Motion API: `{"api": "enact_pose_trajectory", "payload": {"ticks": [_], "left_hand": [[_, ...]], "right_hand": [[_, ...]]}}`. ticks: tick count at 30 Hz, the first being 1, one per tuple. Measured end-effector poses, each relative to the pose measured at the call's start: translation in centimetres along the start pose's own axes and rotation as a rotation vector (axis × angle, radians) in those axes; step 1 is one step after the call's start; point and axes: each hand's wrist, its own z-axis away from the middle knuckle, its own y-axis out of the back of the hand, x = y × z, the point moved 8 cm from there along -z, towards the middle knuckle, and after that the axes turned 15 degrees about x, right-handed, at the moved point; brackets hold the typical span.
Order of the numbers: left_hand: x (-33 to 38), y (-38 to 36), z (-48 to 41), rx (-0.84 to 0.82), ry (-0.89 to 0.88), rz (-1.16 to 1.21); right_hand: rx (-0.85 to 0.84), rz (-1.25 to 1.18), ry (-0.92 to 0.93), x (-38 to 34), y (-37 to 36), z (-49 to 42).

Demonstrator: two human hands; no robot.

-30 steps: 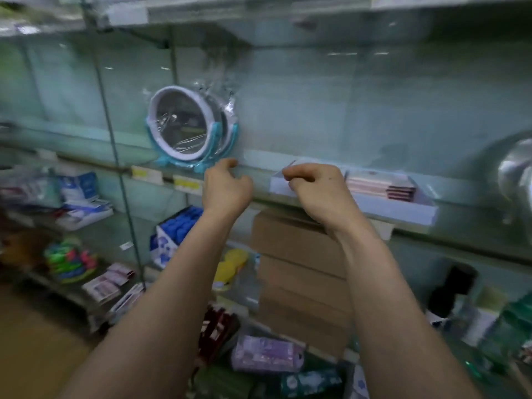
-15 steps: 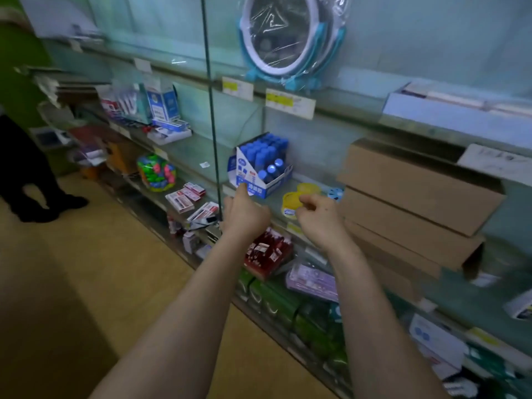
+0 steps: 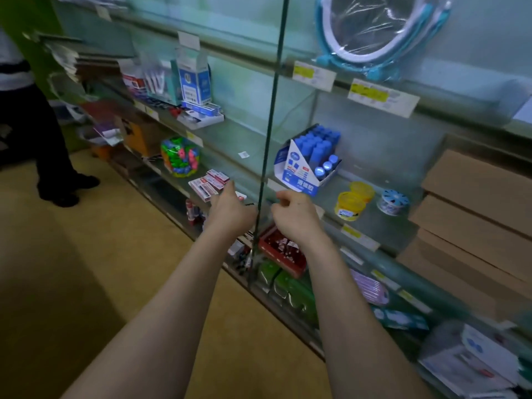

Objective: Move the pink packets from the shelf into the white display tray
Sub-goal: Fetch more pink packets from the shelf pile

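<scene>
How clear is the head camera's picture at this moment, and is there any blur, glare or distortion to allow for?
In the head view the centre is fairly sharp, with the blue tube box and pink packets distinct; the white packages at lower right smear with motion blur; glare streaks the wrapped mirror; wide-angle distortion tilts the shelves, and the lighting is dim and greenish.

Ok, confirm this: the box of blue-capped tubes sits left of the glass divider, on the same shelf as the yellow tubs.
No. The head view shows the box of blue-capped tubes right of the glass divider, not left; it does share the shelf with the yellow tubs.
</scene>
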Motion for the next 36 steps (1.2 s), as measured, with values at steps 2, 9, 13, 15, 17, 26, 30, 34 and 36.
{"api": "enact_pose_trajectory", "payload": {"ticks": [2, 9, 13, 15, 17, 26, 30, 34, 36], "left_hand": [[-1.3, 1.8, -1.7, 0.006, 0.004, 0.008], [-6.1, 6.9, -7.6, 0.037, 0.078, 0.029], [-7.8, 8.9, -9.9, 0.069, 0.085, 0.031], [-8.7, 9.3, -11.2, 0.081, 0.103, 0.045], [-9.6, 9.6, -12.9, 0.099, 0.126, 0.041], [-10.2, 10.8, -20.1, 0.148, 0.139, 0.003], [-9.8, 11.1, -25.2, 0.167, 0.158, -0.029], [-8.6, 10.7, -30.3, 0.166, 0.16, -0.025], [-8.3, 10.6, -32.6, 0.169, 0.172, -0.024]], "right_hand": [[-0.013, -0.004, 0.012, -1.8, -2.5, -0.2], [-0.098, -0.005, 0.027, -6.9, -10.7, -0.3], [-0.146, 0.013, 0.03, -8.6, -14.0, -0.6], [-0.172, 0.015, 0.04, -9.5, -15.2, -0.9], [-0.197, 0.023, 0.039, -10.4, -17.0, -1.7], [-0.258, 0.008, 0.071, -12.8, -23.7, -7.5], [-0.288, -0.015, 0.083, -14.4, -26.6, -11.7], [-0.287, -0.026, 0.111, -16.4, -29.0, -16.3], [-0.281, -0.031, 0.119, -17.4, -30.2, -18.4]]}}
